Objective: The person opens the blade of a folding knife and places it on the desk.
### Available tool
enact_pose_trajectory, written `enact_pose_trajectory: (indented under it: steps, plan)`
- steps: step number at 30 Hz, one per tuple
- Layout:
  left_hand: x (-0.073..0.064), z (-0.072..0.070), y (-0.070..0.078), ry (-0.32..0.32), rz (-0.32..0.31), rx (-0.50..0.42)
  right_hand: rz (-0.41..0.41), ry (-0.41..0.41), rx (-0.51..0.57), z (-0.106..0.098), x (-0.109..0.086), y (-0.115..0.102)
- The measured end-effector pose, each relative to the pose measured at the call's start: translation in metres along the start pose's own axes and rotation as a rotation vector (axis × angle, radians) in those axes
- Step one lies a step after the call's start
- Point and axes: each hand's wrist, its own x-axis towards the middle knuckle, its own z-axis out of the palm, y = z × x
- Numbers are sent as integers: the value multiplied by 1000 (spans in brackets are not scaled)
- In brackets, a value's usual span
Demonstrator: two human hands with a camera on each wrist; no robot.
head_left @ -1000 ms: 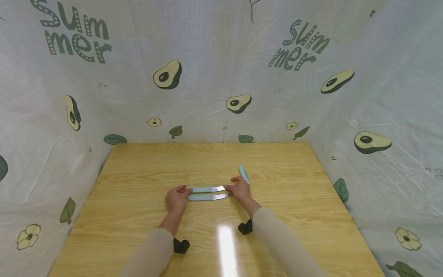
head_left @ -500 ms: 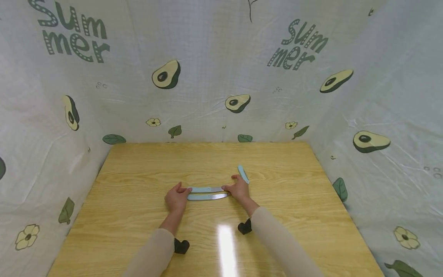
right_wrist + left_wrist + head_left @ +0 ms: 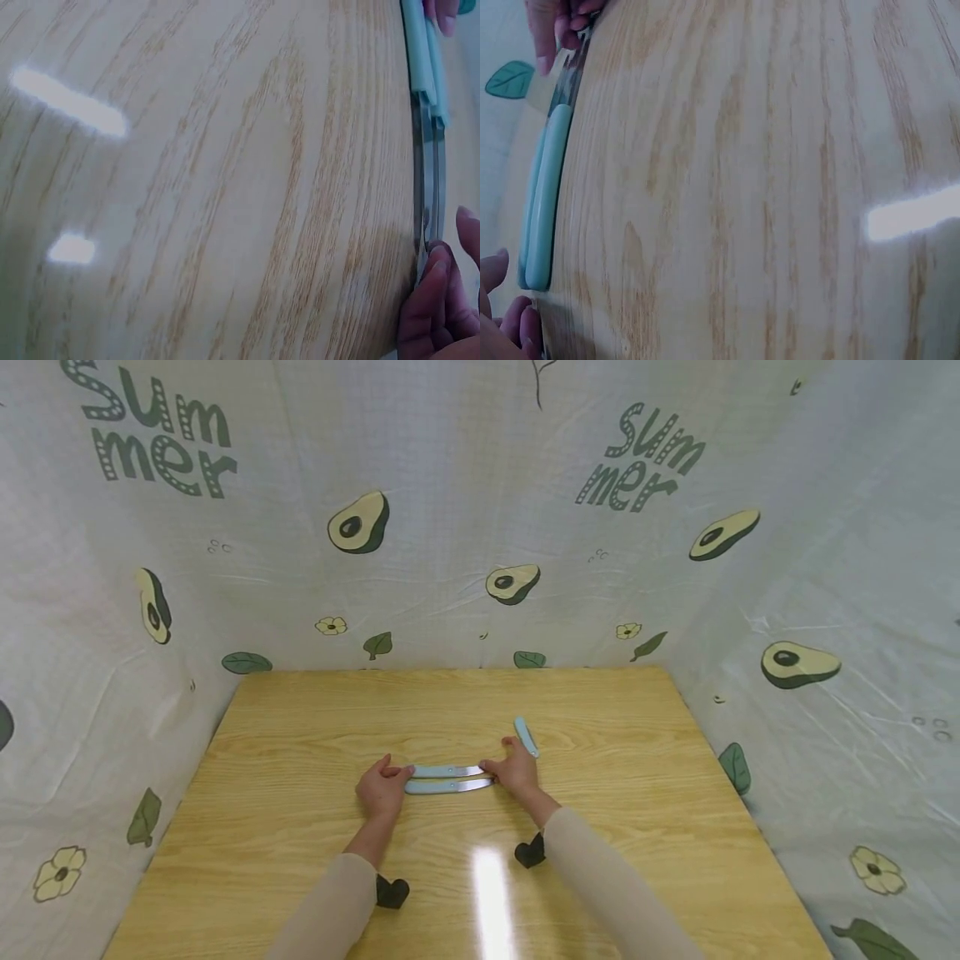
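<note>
Two small knives with pale blue handles lie side by side on the wooden table, blades toward the right: the far knife (image 3: 433,772) and the near knife (image 3: 431,787). At the handle end my left hand (image 3: 381,789) touches the far knife; in the left wrist view its thumb and fingers are spread about that end. My right hand (image 3: 516,770) touches the blade tips, fingers loosely bent and thumb extended, as the right wrist view shows. A third pale blue handle (image 3: 527,737) lies slanted behind the right hand; any blade on it is hidden.
The wooden tabletop (image 3: 637,827) spreads around the knives, with a bright light reflection near its front. A whitish cloth (image 3: 442,468) printed with avocados and leaves encloses the back and sides. Black pieces (image 3: 392,893) sit at both wrists.
Both hands stay at the ends of the knives. The right thumb shifts very slightly left on the far blade, and the whole head view drifts a little.
</note>
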Motion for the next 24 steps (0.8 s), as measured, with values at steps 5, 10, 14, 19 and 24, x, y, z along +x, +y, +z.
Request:
enact_pose_trajectory:
  steps: [5, 10, 14, 19, 24]
  plan:
    - [-2, 4, 5, 11, -5, -57, 2, 106, 58, -17, 10, 0]
    - [-3, 22, 27, -62, 137, -179, 26, 245, 85, -41, 25, -3]
    - [-8, 46, 57, -202, 184, -295, 69, 262, 63, -50, 32, -6]
    - [-20, 73, 77, -467, 86, -486, 113, 212, 60, -48, 34, -7]
    - [-31, 94, 86, -705, -24, -578, 153, 171, 22, -39, 35, -4]
